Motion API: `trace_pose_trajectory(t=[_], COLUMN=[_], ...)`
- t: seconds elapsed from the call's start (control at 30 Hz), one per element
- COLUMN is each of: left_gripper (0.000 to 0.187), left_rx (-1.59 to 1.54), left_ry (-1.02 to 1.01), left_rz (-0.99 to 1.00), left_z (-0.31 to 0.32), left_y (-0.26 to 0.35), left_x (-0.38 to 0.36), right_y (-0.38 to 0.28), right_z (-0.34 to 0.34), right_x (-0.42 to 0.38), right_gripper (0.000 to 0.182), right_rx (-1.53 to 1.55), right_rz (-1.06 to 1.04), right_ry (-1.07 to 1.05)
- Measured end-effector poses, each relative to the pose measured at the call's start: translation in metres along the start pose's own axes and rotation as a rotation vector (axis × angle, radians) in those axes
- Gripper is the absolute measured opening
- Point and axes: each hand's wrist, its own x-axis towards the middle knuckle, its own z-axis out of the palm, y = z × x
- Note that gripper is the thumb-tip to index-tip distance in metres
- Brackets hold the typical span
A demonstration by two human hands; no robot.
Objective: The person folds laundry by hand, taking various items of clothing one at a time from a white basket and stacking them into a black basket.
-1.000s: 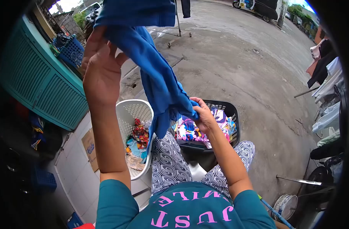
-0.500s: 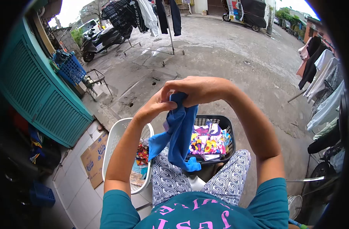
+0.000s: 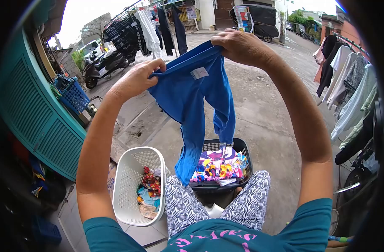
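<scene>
Blue pants (image 3: 183,98) hang spread out in front of me, both legs dangling and a white tag near the waistband. My left hand (image 3: 138,77) is closed on the left end of the waistband, and my right hand (image 3: 242,47) pinches the right end higher up. Below the pants, a black basket (image 3: 247,168) holds brightly patterned folded clothes (image 3: 219,164), partly hidden by the blue legs. By my left knee stands a white basket (image 3: 127,185) with loose crumpled clothes (image 3: 150,193) low inside it.
Clothes hang on a rack (image 3: 148,31) ahead and on a line (image 3: 347,75) at the right. A parked scooter (image 3: 101,67), a blue basket (image 3: 74,94) and a teal louvred door (image 3: 36,105) are on the left. A covered vehicle (image 3: 259,21) stands farther back.
The blue pants were bunched between my two hands. Now my hands have moved apart and up, stretching the waistband wide, and the legs hang down.
</scene>
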Motion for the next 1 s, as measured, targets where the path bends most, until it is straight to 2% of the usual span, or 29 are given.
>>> trace_pose_trajectory(t=[0.03,0.1,0.17,0.23,0.3,0.33,0.37,0.43,0.47,0.57,0.63,0.7,0.73,0.77,0.8,0.83,0.9,1.0], left_gripper=[0.028,0.031,0.032,0.028,0.023,0.021,0.021,0.018,0.017,0.019,0.022,0.023,0.021,0.021,0.023,0.024,0.026,0.026], left_rx=[0.064,0.046,0.157,0.184,0.347,0.283,0.285,-0.056,-0.209,-0.352,-0.403,-0.498,-0.428,-0.433,-0.609,-0.783,-0.830,-0.837], left_ry=[0.015,0.023,0.050,0.048,0.091,0.152,0.154,0.245,0.233,0.243,0.298,0.316,0.275,0.274,0.262,0.248,0.304,0.360], left_rz=[0.011,-0.044,-0.054,-0.051,0.046,-0.035,-0.033,-0.015,-0.090,-0.115,-0.075,-0.176,-0.259,-0.261,-0.349,-0.436,-0.461,-0.407], left_z=[-0.012,-0.037,-0.053,-0.049,-0.042,-0.037,-0.032,-0.022,-0.017,-0.012,-0.009,-0.004,-0.001,0.002,0.005,0.008,0.014,0.015], left_y=[0.000,0.009,0.018,0.001,-0.008,-0.008,-0.014,-0.023,-0.027,-0.023,-0.016,-0.010,-0.013,-0.013,-0.010,-0.006,0.009,0.058], left_x=[0.009,0.020,0.026,0.030,0.029,0.027,0.027,0.025,0.024,0.027,0.030,0.031,0.035,0.038,0.040,0.043,0.046,0.047], right_y=[0.008,0.026,0.039,0.049,0.048,0.051,0.055,0.049,0.045,0.050,0.057,0.059,0.055,0.051,0.044,0.038,0.025,0.007], right_z=[-0.004,-0.017,-0.017,-0.013,-0.012,-0.005,-0.004,-0.006,-0.006,-0.008,0.001,0.005,0.007,0.010,0.010,0.009,0.006,0.007], right_x=[0.002,0.007,0.006,0.002,-0.008,-0.013,-0.017,-0.024,-0.028,-0.028,-0.026,-0.026,-0.027,-0.027,-0.025,-0.022,-0.014,0.002], right_gripper=[0.020,0.026,0.022,0.021,0.019,0.017,0.017,0.015,0.015,0.015,0.014,0.018,0.018,0.021,0.025,0.025,0.030,0.028], right_rx=[-0.018,0.033,0.031,0.136,0.138,0.163,0.161,0.471,0.594,0.736,0.799,0.819,0.821,0.893,0.962,0.961,1.088,1.049], right_rz=[-0.042,-0.025,0.055,0.090,0.125,0.056,0.057,0.162,0.290,0.311,0.252,0.306,0.308,0.427,0.547,0.546,0.675,0.584], right_ry=[0.095,0.056,0.146,-0.028,-0.145,-0.005,-0.002,0.198,0.220,0.194,0.248,0.054,0.047,0.051,0.057,0.054,0.143,0.155])
